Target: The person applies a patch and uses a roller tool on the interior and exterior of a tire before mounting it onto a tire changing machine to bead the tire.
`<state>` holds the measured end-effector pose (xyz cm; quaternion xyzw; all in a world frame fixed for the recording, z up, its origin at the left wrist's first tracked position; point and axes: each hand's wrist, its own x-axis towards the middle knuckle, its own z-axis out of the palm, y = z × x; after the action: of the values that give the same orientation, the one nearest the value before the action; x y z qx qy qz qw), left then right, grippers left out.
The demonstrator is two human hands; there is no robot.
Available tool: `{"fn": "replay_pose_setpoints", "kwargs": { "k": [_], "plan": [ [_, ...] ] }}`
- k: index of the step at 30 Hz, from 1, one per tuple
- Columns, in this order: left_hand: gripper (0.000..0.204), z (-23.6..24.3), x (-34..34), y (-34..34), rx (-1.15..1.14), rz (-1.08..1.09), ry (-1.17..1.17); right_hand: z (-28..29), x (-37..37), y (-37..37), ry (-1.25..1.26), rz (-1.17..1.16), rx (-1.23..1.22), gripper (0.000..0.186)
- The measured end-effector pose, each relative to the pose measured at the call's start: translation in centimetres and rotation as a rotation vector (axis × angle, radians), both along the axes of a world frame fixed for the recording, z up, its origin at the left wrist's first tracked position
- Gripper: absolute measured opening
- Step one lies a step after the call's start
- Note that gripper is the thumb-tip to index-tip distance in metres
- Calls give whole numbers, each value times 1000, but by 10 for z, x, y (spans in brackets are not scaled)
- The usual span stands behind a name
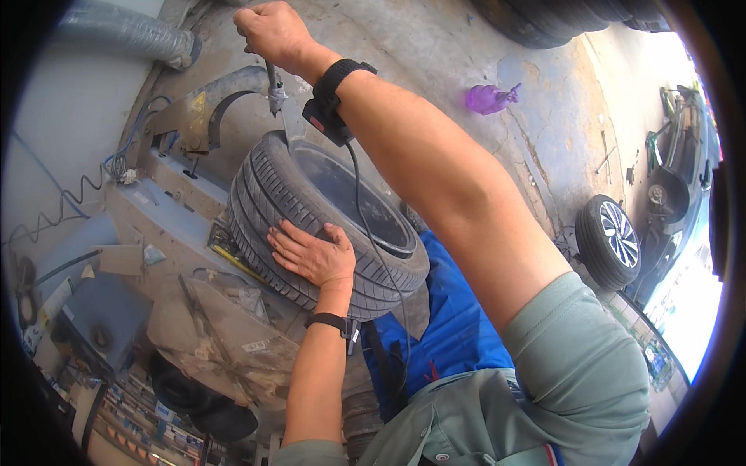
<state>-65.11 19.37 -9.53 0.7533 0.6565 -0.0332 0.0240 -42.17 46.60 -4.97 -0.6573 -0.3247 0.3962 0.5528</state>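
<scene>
A black tyre (268,210) stands tilted against the machine in front of me, its tread toward my left and its open side facing up to the right. My left hand (315,252) lies on the tread, fingers spread and pressed flat. Raised above the tyre's far side, my right hand (276,35) is closed round the top of a thin metal bar (277,95) with a dark upper part. That bar runs down to the tyre's far rim, and its lower end is hard to make out. A wrist strap with a device (330,113) sits on my right wrist, its cable hanging across the tyre.
Left of the tyre stands a grey tyre machine (175,190) with a curved arm (221,120). Beyond my right arm are a purple spray bottle (489,99) and a wheel with silver spokes (610,242). A car (684,186) is at far right; stacked tyres (536,19) lie at the back.
</scene>
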Motion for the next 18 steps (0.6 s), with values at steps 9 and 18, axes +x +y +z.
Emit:
{"fn": "replay_pose_setpoints", "kwargs": {
  "k": [9,18],
  "plan": [
    [80,-1,1,-1,-7,-14,9,1,3,-2,12,20,-23,39],
    [80,-3,-3,-4,0,-26,-1,-3,-5,5,-54,52,28,39]
  ]
}}
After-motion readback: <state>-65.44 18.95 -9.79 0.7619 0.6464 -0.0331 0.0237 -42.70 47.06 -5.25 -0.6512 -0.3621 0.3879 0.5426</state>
